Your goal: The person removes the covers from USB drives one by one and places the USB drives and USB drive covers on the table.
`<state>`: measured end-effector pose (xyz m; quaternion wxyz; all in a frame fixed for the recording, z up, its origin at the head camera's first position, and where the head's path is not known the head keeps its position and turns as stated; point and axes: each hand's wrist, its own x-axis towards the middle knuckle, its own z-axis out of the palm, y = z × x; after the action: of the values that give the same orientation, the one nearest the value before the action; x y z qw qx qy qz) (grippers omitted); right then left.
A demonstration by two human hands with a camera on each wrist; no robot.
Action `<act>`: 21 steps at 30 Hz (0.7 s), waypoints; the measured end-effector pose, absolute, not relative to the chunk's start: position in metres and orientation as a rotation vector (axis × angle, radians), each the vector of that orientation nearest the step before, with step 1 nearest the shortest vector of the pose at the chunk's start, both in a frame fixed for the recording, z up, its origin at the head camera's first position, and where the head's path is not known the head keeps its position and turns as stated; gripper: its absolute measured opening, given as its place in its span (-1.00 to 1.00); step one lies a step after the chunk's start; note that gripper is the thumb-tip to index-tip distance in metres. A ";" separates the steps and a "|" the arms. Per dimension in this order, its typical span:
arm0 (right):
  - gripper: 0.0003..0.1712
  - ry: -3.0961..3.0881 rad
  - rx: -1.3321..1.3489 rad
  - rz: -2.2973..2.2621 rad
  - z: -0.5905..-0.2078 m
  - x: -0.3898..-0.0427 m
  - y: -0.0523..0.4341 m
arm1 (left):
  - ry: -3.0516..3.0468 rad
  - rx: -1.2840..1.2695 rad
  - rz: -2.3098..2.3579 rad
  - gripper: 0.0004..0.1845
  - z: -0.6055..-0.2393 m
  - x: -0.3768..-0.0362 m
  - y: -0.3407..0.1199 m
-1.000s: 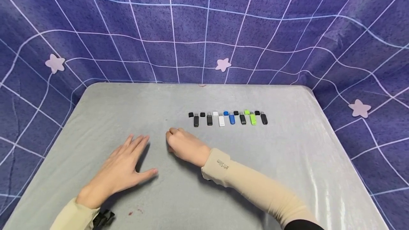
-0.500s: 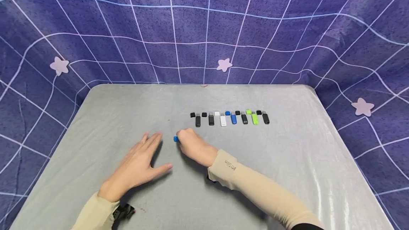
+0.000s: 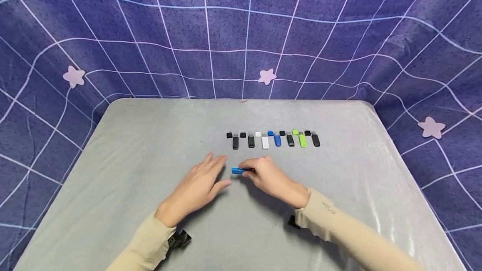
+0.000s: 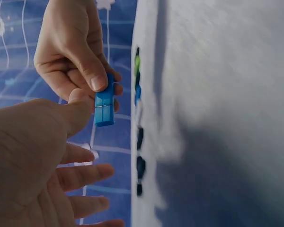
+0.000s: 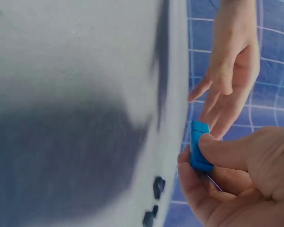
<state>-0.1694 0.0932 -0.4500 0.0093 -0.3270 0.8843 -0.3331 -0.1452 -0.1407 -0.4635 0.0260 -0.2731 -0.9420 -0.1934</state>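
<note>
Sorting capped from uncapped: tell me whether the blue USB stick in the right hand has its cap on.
Capped. The blue USB stick shows only blue casing with a seam, no bare metal plug.

The right hand (image 3: 272, 177) is held above the desk with its fingers curled; a small blue piece is pinched between thumb (image 5: 227, 150) and fingertips. The left hand (image 3: 199, 187) is extended beside it, palm turned down, fingers straight and slightly spread, thumb (image 4: 78, 111) directed toward the right hand. Contact between the two hands cannot be confirmed. Both forearms are covered by beige sleeves.
</note>
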 end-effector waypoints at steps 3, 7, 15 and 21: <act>-0.80 2.772 -1.011 -1.090 -0.441 -0.162 0.109 | -2.870 -0.933 -0.609 -0.33 -0.455 -0.148 -0.126; -0.78 2.830 -1.068 -1.096 -0.430 -0.153 0.123 | -2.764 -1.083 -0.621 -0.50 -0.442 -0.149 -0.109; -0.73 2.849 -1.125 -1.130 -0.414 -0.143 0.132 | -2.671 -1.160 -0.539 -0.77 -0.426 -0.150 -0.087; -0.68 2.925 -1.197 -1.097 -0.411 -0.141 0.128 | -2.651 -1.089 -0.470 -0.69 -0.419 -0.150 -0.084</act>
<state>-0.1405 0.1282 -0.4107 -0.1015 -0.3559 0.8698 -0.3263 -0.1498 -0.0839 -0.4194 0.1184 -0.3723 -0.9064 -0.1606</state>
